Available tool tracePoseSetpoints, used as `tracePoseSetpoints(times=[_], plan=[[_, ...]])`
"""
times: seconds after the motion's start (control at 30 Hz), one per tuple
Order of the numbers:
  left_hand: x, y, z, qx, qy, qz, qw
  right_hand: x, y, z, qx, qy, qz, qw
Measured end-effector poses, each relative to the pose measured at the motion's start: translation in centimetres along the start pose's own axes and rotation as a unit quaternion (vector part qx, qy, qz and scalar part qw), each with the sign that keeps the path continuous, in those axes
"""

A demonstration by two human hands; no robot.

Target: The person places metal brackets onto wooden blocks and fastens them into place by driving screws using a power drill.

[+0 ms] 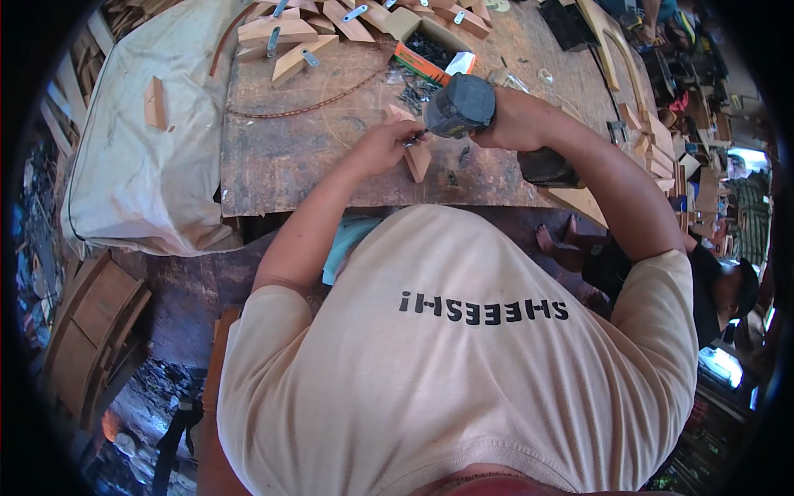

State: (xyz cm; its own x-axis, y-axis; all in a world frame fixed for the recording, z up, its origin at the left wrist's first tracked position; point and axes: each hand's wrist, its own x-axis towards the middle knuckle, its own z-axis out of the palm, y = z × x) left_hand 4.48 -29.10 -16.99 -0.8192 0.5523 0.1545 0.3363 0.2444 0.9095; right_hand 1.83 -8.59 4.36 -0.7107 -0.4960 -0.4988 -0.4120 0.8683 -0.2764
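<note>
A cordless drill [460,107] lies in the grip of my right hand [511,121]. Its dark battery base [547,168] shows below my wrist, and its nose points left. Under the drill's tip, a small wooden block [418,159] rests on the worn wooden tabletop [331,165]. My left hand [385,142] has its fingers closed over the block, right beside the drill's tip. Something small and shiny shows at those fingertips; whether it is the bit or a metal plate, I cannot tell. Behind the block are scattered dark screws [416,89].
Beyond my hands sits an open box of dark screws [426,56]. Several wooden blocks with metal plates [285,37] are piled at the far left. Another block [155,103] lies on a pale cloth cover [124,174]. A person [718,289] is at the right.
</note>
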Motion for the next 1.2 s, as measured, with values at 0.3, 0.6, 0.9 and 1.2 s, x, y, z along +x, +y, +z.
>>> tracePoseSetpoints(times=[0.3, 0.6, 0.9, 1.2], plan=[[0.1, 0.3, 0.0, 0.026, 0.002, 0.015, 1.0, 0.0, 0.5, 0.3, 0.003, 0.034, -0.016, 0.999], [0.2, 0.8, -0.2, 0.047, -0.007, 0.002, 0.999, 0.3, 0.6, 0.3, -0.014, 0.021, -0.014, 1.0], [0.0, 0.1, -0.1, 0.065, -0.002, 0.009, 0.998, 0.4, -0.2, -0.1, -0.023, -0.001, -0.018, 1.0], [0.1, 0.2, -0.2, 0.054, -0.019, -0.009, 0.998, 1.2, 1.1, 0.4, -0.002, -0.014, -0.078, 0.997]])
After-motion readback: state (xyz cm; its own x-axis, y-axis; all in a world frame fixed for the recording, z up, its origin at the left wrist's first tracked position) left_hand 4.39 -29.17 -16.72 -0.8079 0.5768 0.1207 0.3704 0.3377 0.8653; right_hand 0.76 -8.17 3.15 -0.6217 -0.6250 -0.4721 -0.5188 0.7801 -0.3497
